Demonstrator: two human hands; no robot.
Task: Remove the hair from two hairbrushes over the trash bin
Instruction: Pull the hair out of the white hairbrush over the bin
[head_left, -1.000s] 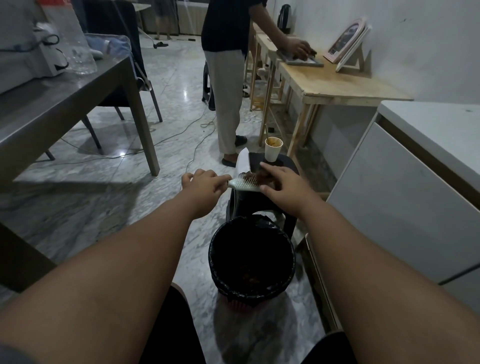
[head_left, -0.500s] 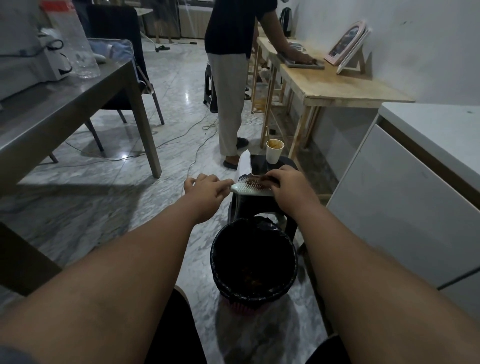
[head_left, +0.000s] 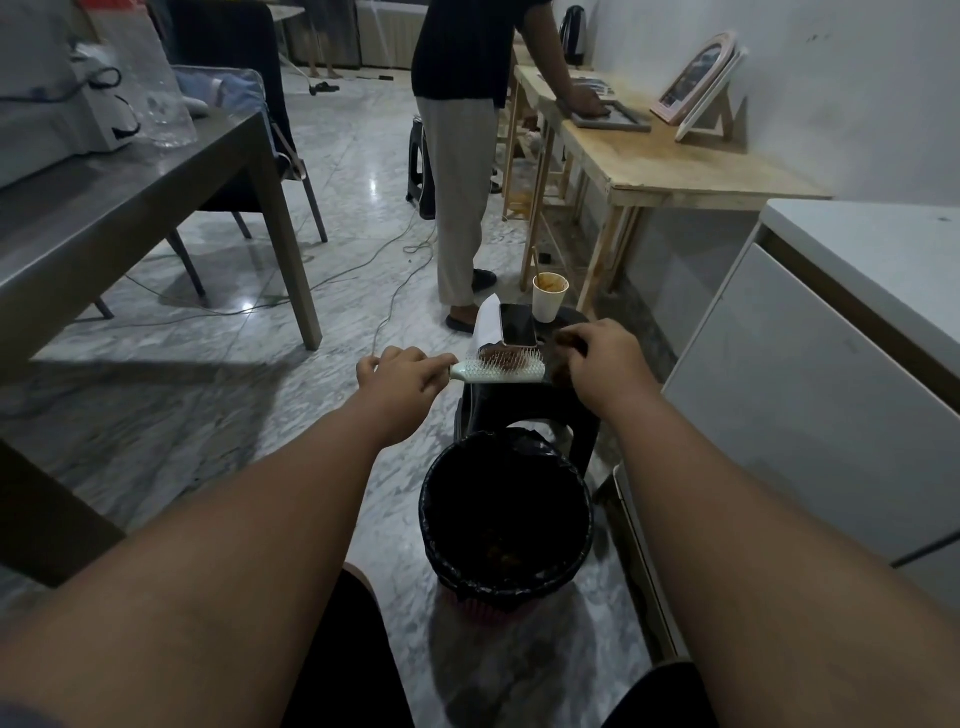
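Note:
My left hand (head_left: 402, 379) grips the handle of a white hairbrush (head_left: 501, 370), held level above the black stool, bristles up with brown hair caught in them. My right hand (head_left: 602, 358) is just right of the brush head, fingers pinched on a clump of brown hair (head_left: 563, 340) pulled clear of the bristles. The trash bin (head_left: 506, 519), lined with a black bag, stands on the floor below and nearer to me, with some brown bits inside. A second white brush-like object (head_left: 487, 325) lies on the stool behind the first.
A black stool (head_left: 524, 410) carries a phone (head_left: 518, 325) and a paper cup (head_left: 549, 296). A person (head_left: 460, 156) stands beyond at a wooden table (head_left: 670, 166). A grey table (head_left: 130, 208) is at left, a white cabinet (head_left: 810, 374) at right, and cables cross the floor.
My right hand has moved off the brush head to the right, taking a clump of hair with it. The bristles now show. My left hand keeps the handle.

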